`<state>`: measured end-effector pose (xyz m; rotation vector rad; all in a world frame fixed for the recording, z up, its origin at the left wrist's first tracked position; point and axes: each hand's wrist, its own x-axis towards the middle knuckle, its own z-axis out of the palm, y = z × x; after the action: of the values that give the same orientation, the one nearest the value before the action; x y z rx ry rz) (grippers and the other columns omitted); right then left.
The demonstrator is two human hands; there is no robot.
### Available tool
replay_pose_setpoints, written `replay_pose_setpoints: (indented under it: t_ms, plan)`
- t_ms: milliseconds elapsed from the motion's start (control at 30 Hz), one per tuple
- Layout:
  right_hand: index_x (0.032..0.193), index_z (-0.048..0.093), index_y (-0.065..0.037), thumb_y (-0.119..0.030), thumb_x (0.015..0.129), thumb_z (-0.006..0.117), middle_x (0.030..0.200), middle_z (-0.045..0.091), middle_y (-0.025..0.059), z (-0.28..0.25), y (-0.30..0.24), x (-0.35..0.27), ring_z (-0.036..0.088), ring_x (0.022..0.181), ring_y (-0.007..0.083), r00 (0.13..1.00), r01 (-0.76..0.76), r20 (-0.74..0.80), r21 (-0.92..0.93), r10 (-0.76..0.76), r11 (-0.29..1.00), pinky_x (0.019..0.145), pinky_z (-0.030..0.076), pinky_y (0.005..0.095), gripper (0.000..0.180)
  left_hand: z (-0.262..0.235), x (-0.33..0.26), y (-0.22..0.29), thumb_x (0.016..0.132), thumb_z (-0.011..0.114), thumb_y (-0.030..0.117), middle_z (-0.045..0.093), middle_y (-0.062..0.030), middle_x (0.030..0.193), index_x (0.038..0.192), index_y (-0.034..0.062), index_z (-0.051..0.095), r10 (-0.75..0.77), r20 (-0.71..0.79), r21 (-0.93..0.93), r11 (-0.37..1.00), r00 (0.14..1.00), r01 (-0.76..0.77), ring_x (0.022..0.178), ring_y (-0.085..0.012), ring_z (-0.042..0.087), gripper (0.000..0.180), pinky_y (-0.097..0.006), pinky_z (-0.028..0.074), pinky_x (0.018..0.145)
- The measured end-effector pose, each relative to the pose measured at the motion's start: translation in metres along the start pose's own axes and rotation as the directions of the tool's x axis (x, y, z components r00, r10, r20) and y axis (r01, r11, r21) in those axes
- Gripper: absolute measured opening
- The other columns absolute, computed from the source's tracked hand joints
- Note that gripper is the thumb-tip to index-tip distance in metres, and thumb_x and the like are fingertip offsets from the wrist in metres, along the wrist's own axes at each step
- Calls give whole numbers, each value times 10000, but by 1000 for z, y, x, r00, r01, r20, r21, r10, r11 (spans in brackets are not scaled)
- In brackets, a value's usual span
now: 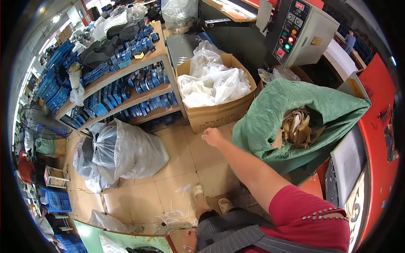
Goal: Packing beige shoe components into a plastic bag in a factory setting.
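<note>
My right arm reaches forward over the tiled floor, and my right hand [213, 137] is closed with its fingers curled in. Nothing shows in it. It hovers just in front of a cardboard box [219, 114] lined with clear plastic and filled with white plastic bags [213, 86]. Beside my right forearm a big green woven sack [261, 122] stands with its mouth open, showing brown scraps [297, 126] inside. Low at the bottom edge, my left hand [190, 238] hangs by my thigh, fingers curled and seemingly holding nothing, near a green-topped table [122, 240].
A wooden shelf rack [126, 67] full of blue blocks stands at the far left. Stuffed white sacks [130, 152] sit on the floor before it. A control box [297, 31] with lit buttons is at the back right, a red panel [379, 143] along the right. White strips [175, 215] litter the floor.
</note>
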<state>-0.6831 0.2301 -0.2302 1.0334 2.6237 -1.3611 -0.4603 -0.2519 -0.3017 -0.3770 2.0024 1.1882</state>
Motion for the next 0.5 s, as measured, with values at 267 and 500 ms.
replay_pose_setpoints:
  t_ms: [267,500]
  plan:
    - [1103,579,-53,-338,745,618,1116,546,187,-12,-2,118,502,1053,318,999,-21,-48,-31,20,999,910,403,370,459,-21,143,46,863,494,274,594,-47,684,950,71,598,133,246,2,990,960,-138,597,-130,536,243,-283,439,559]
    - [1176,548,-288,-525,732,580,1415,144,203,55,23,250,58,1307,363,955,-286,-175,-311,241,906,1033,196,459,505,-50,183,90,863,440,306,609,-193,933,984,10,589,163,260,515,810,952,-280,866,-311,563,353,-380,445,761]
